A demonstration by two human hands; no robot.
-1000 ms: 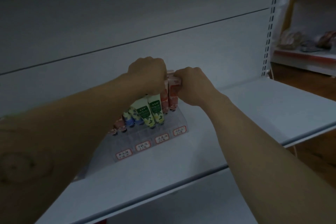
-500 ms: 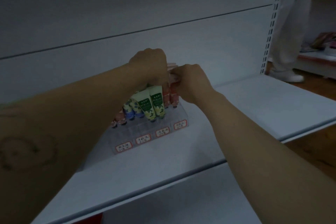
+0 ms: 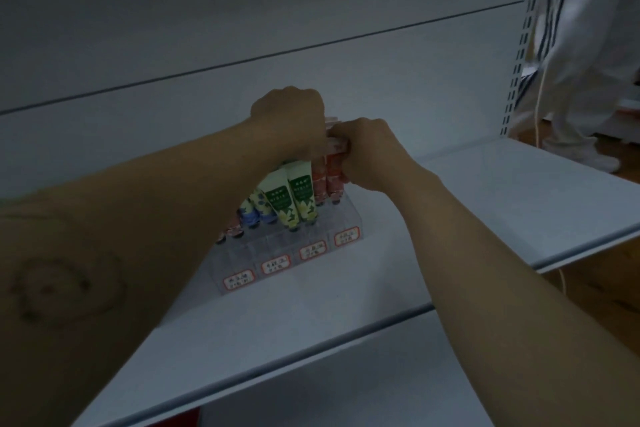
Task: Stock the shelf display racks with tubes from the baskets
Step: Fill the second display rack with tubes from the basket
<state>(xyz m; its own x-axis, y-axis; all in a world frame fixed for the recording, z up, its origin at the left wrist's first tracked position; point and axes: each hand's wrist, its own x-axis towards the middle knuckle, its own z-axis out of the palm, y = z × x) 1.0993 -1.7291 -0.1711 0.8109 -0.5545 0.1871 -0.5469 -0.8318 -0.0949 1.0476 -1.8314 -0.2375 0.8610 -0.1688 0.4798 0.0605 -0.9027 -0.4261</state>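
A clear acrylic display rack (image 3: 277, 253) with red-bordered price labels stands on the white shelf (image 3: 485, 204). It holds upright tubes: green ones (image 3: 294, 199), blue ones (image 3: 254, 211) and red ones (image 3: 332, 177). My left hand (image 3: 291, 121) is curled over the tops of the back-row tubes. My right hand (image 3: 367, 152) grips the top of a red tube at the rack's right end. The fingertips of both hands are hidden behind the hands.
A person in white trousers (image 3: 581, 55) stands at the far right beyond the perforated shelf upright (image 3: 523, 45). The shelf's front edge (image 3: 311, 354) runs below my arms. A wooden floor shows at the right.
The view has shifted slightly, and the person at the right has come further into view. Both hands stay at the tops of the red tubes, barely moved.
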